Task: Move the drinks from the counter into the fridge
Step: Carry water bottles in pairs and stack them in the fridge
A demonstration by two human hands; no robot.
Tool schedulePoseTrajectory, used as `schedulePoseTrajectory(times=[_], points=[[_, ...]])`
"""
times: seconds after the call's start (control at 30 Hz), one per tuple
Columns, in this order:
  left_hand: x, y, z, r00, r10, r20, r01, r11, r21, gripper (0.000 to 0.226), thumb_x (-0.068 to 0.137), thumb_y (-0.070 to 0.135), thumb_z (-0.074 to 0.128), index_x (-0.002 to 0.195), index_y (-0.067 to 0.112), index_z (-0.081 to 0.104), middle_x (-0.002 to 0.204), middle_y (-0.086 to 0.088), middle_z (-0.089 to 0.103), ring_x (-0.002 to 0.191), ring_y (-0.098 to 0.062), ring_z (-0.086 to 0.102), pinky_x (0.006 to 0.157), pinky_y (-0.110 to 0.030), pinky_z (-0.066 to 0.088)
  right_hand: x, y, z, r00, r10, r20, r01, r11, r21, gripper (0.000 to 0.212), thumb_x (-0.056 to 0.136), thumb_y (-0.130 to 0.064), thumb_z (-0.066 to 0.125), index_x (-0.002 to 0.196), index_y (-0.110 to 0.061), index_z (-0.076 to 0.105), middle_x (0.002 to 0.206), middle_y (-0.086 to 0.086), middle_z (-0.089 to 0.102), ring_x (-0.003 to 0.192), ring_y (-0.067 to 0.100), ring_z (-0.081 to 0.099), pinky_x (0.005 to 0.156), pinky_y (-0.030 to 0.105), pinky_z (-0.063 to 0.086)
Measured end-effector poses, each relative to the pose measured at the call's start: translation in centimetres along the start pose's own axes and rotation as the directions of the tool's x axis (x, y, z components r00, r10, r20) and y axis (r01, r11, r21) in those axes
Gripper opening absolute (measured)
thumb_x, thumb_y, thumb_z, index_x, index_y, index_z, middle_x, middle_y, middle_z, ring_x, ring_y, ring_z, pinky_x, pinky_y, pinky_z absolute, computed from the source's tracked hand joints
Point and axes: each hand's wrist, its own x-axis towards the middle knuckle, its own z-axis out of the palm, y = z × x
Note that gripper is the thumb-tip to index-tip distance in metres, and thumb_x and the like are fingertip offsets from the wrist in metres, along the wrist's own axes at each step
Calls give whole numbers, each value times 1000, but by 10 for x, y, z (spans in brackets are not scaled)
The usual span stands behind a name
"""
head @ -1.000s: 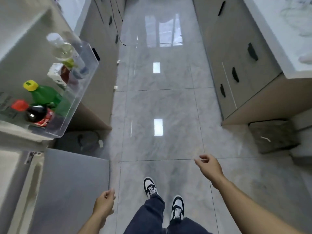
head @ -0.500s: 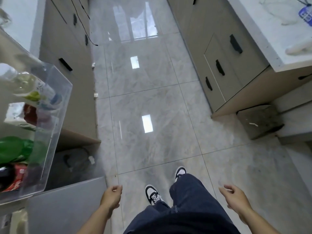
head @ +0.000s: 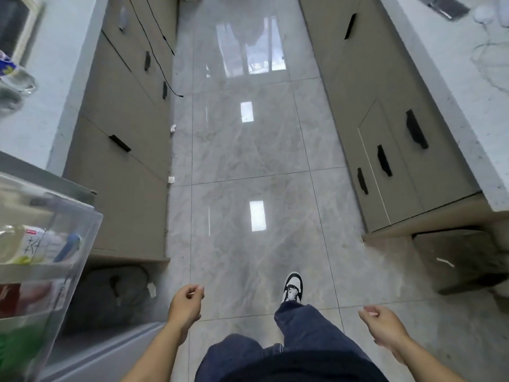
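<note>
Drinks already stowed sat in the clear fridge door bin [head: 82, 244] at the left edge of the head view: a pale bottle with a white label [head: 30, 245] lying across the top, a red-labelled bottle [head: 16, 299] below it and a green bottle [head: 16, 351] lowest, all blurred through the plastic wall. One clear water bottle [head: 15, 78] showed at the far left on the white surface [head: 52, 86], cut off by the frame edge. The right-hand surface [head: 454, 86] carried only a dark flat item and some pale shapes too indistinct to name; no drink could be made out there.

Handling estimate: filled plastic bottles, moderately heavy for their bulk, stiff at cap and shoulder, walls likely to give a little under squeeze, labels smooth and possibly slick. Best hold judged to be around the mid-body, or just under the shoulder where the wall is firmer.

Left hand [head: 186, 307] hung low above the tiled floor [head: 248, 150], fingers [head: 196, 290] loosely curled, nothing in them. Right hand [head: 382, 323] was likewise low, fingers [head: 367, 310] loosely bent, empty, touching nothing. Both were well apart from every bottle. One shoe [head: 293, 288] was forward on the floor between the cabinet runs.
</note>
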Motion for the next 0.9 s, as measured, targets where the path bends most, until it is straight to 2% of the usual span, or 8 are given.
schedulePoseTrajectory(times=[0.13,0.2,0.27,0.33,0.43,0.7,0.8,0.9], points=[[1,24,14,995,-91,-50,88,995,-51,16,100,24,55,92,14,63,102,-11,67,87,-27,58,72,-34,51,48,-107,-41,992,-126,-4,126,992,-1,38,96,-32,61,125,-9,59,111,12,63,97,30,62,82,41,55],[0,29,21,987,-148,-66,141,986,-93,17,100,25,54,91,13,63,102,-11,67,86,-27,57,72,-33,50,61,-156,-53,984,-179,7,179,984,12,34,96,-32,60,121,-9,61,102,10,64,85,26,61,69,35,53],[0,33,27,979,-189,-79,176,974,-145,18,100,25,54,88,14,62,102,-12,66,87,-27,57,73,-34,49,71,-201,-57,970,-243,20,243,970,12,29,96,-31,60,113,-8,64,87,6,62,71,22,57,62,32,49],[5,38,31,968,-235,-84,215,957,-196,18,100,26,54,89,14,63,102,-12,66,89,-27,57,73,-33,49,78,-240,-56,956,-289,51,288,957,10,26,95,-31,60,110,-9,64,84,4,61,68,22,55,62,32,48],[16,43,34,948,-304,-92,275,930,-242,18,98,25,56,90,12,64,101,-11,67,87,-27,57,71,-32,49,85,-284,-48,942,-310,125,318,947,-43,27,96,-34,59,112,-13,61,90,4,63,73,22,58,65,33,50],[64,72,36,891,-444,-93,388,853,-350,19,95,23,60,82,10,64,101,-15,68,87,-33,58,71,-35,50,114,-370,-33,924,-327,198,363,914,-181,23,96,-28,59,102,-7,65,74,6,55,62,20,49,56,30,43],[90,111,28,878,-475,-62,416,819,-397,20,97,22,55,83,10,62,103,-14,65,88,-31,57,78,-39,49,122,-404,-38,927,-310,210,358,899,-251,24,97,-32,58,103,-10,63,83,5,58,68,21,53,57,29,46],[118,160,17,888,-457,-58,393,818,-420,14,99,22,52,93,11,60,110,-11,62,102,-32,57,82,-42,51,133,-440,-44,946,-275,173,317,899,-303,23,97,-34,58,104,-12,62,94,7,62,76,25,58,61,32,50]])
